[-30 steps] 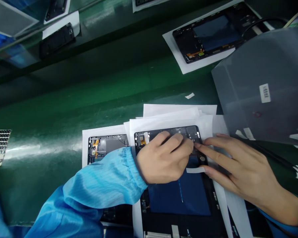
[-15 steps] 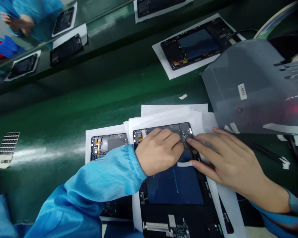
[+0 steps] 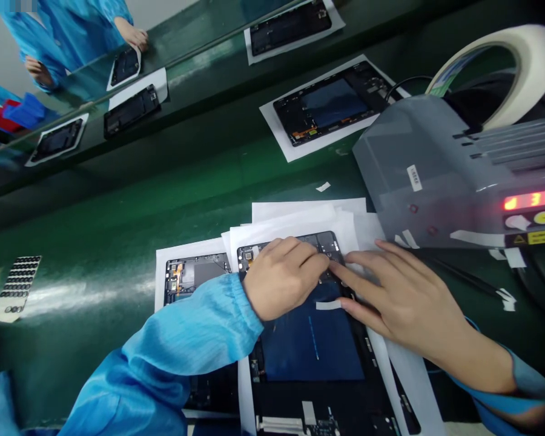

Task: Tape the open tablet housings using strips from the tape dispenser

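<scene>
An opened tablet (image 3: 313, 345) with a dark blue battery lies on white paper in front of me. Over its upper part, my left hand (image 3: 284, 275) has its fingers curled down and pressed together; whatever they pinch is hidden beneath them. From the right, my right hand (image 3: 404, 297) reaches in with fingers stretched and spread, its index fingertip beside the left fingers at the tablet's upper edge. A short white tape strip (image 3: 328, 305) extends from the right thumb tip over the battery and seems stuck to the thumb.
A second opened tablet (image 3: 195, 275) lies partly under my left sleeve. At right stands a grey tape dispenser (image 3: 409, 163) with a red display and a tape roll (image 3: 522, 79). Tweezers (image 3: 463, 275) lie below it. Another tablet (image 3: 331, 103) sits behind; a co-worker's hand (image 3: 134, 36) is across the bench.
The view has shifted, showing more of the dispenser and its display. Both hands stay over the tablet's upper part, right index closer to the left fingers. The co-worker's hands have moved apart.
</scene>
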Demonstrator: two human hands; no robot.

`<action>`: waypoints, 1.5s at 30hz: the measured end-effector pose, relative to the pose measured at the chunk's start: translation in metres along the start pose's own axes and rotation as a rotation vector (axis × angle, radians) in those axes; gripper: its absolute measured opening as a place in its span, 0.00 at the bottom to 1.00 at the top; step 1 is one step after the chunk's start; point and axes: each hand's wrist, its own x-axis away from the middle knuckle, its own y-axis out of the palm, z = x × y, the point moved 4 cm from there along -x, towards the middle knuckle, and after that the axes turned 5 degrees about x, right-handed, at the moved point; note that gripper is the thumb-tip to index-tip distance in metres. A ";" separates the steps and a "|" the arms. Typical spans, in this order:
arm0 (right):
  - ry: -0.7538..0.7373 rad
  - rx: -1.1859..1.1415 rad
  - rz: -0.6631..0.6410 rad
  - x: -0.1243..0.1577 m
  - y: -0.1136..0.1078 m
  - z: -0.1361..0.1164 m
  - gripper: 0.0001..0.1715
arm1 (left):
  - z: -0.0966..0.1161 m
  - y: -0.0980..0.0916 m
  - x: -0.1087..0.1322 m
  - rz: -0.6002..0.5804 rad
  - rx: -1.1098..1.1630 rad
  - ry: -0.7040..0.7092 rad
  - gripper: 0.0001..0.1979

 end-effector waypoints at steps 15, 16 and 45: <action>0.058 0.000 0.099 -0.007 -0.015 -0.003 0.13 | 0.007 -0.001 0.011 0.040 -0.065 0.184 0.12; 0.079 0.002 0.158 -0.006 -0.018 -0.002 0.12 | 0.006 0.000 0.012 0.048 -0.060 0.179 0.12; -0.013 0.247 -0.162 -0.018 -0.004 -0.018 0.16 | 0.006 0.009 0.018 0.124 -0.041 0.146 0.12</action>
